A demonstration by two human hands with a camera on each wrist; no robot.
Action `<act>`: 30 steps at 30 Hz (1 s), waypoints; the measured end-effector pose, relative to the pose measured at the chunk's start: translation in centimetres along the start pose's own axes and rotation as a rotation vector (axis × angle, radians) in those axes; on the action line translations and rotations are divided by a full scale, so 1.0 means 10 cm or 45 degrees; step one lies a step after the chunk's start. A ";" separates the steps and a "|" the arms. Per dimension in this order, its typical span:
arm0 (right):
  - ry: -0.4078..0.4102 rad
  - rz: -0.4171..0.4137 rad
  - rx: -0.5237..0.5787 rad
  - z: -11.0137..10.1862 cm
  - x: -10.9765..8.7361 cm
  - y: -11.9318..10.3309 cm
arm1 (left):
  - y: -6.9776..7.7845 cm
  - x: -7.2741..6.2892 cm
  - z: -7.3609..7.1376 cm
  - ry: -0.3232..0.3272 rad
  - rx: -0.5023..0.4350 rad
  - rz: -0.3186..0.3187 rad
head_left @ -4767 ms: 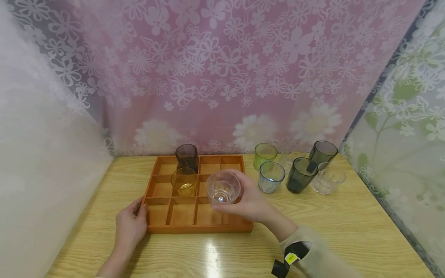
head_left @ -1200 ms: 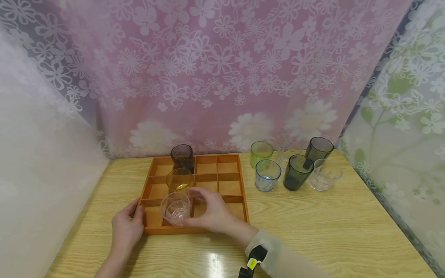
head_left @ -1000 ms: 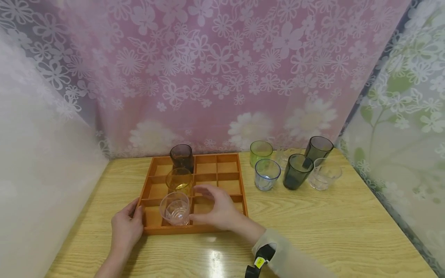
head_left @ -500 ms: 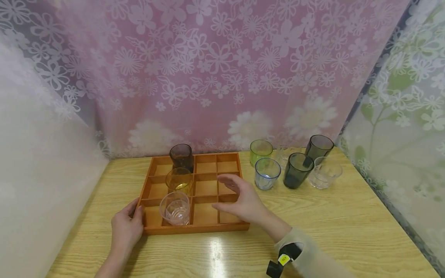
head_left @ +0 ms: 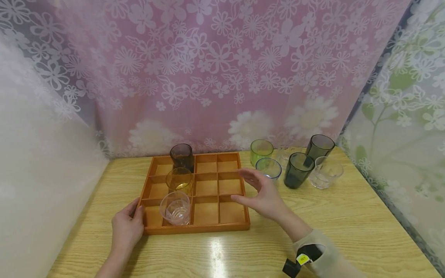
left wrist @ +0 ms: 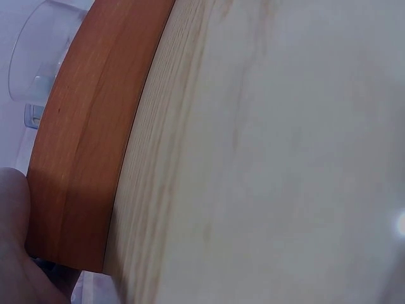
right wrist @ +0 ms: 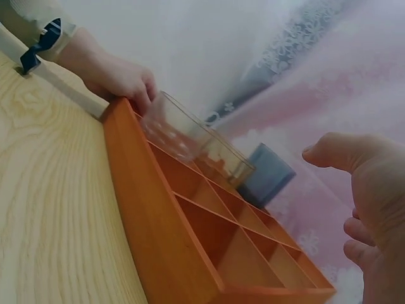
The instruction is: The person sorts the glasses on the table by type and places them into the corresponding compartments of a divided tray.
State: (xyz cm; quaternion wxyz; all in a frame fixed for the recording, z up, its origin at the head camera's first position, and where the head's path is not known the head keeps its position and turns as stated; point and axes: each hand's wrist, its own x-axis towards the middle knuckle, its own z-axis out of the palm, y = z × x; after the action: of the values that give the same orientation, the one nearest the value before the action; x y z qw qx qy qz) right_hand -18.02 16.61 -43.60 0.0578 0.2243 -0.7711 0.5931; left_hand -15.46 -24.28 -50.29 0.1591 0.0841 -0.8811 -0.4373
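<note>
My left hand (head_left: 127,224) grips the front left corner of the divided wooden tray (head_left: 196,229); the left wrist view shows the tray's wall (left wrist: 95,107) close up. My right hand (head_left: 265,197) is in the air over the tray's right edge, thumb and fingers apart, holding nothing. It partly hides a blue-rimmed glass (head_left: 268,166). One column of the tray bears three glasses: a clear glass (head_left: 175,210) in front, an amber glass (head_left: 179,181) in the middle and a dark smoky glass (head_left: 182,156) at the back. All three stand upright.
Right of the tray stand a green glass (head_left: 261,152), a dark green-grey glass (head_left: 298,172), a dark grey glass (head_left: 320,146) and a clear glass (head_left: 325,173). Another clear glass (head_left: 284,156) is partly hidden among them. A pink floral curtain (head_left: 208,77) hangs behind the table.
My right hand has carried the clear glass into the tray's front row, let go of it and moved back right toward the blue-rimmed glass. My left hand has kept its grip on the corner.
</note>
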 end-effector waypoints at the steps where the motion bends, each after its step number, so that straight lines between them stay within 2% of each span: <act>1: 0.012 0.004 0.000 -0.02 0.00 0.01 | 0.00 0.00 0.00 0.001 0.003 0.003; 8: 0.077 0.068 0.000 -0.19 -0.06 0.07 | -0.05 0.01 0.02 0.005 0.010 0.019; 15: 0.146 -0.013 -0.031 -0.35 -0.10 0.12 | -0.05 0.01 0.02 0.019 0.007 0.023; 19: 0.186 -0.016 -0.066 -0.43 -0.12 0.15 | -0.04 0.01 0.02 0.030 0.005 0.042; 23: 0.228 0.019 -0.115 -0.51 -0.15 0.18 | -0.04 0.01 0.03 0.038 0.001 0.062; 30: 0.288 0.090 -0.180 -0.63 -0.18 0.22 | -0.06 0.02 0.03 0.024 0.004 0.044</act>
State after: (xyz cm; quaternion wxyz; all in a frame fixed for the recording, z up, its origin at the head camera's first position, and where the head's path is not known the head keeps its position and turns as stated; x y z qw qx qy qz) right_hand -18.39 23.45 -44.38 0.1390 0.1241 -0.8070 0.5604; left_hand -15.73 -24.50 -50.90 0.1748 0.0733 -0.8816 -0.4322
